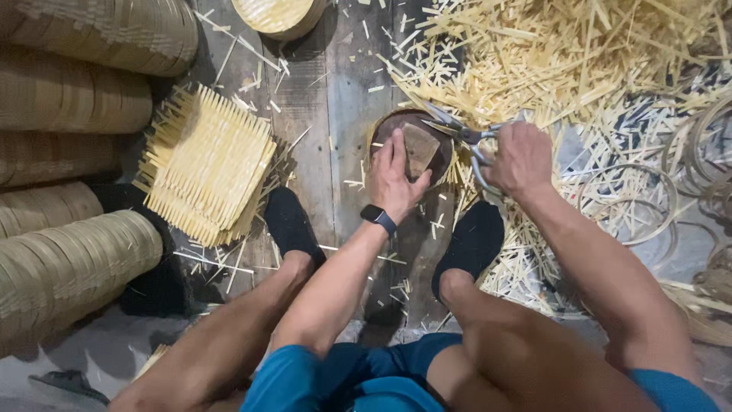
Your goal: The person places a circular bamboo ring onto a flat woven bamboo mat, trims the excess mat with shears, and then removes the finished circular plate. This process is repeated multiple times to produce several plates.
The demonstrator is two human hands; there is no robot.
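At the far left I see stacks of round woven bamboo rings (pixel 72 99) lying on their sides. Just right of them a pile of square woven bamboo mats (pixel 206 164) rests on the grey plank floor (pixel 335 91), with loose slivers scattered around it. Above, at the top edge, sits a round pale bamboo lid (pixel 278 15).

Near the middle, my left hand (pixel 394 177), with a dark smartwatch (pixel 379 219) on its wrist, presses flat on a small brown wooden block (pixel 420 148), fingers spread over its edge rather than clenched. The block lies on a round dark disc framed by a bamboo rim (pixel 404 122), which sits on the floor between my two black shoes (pixel 291 225).

Right of that, my right hand (pixel 521 158) is closed around the handles of grey metal shears (pixel 465 136), whose blades point at the disc's upper rim. Beyond lies a heap of pale bamboo strip offcuts (pixel 564 53), with thin bamboo hoops (pixel 633 202) at the far right.
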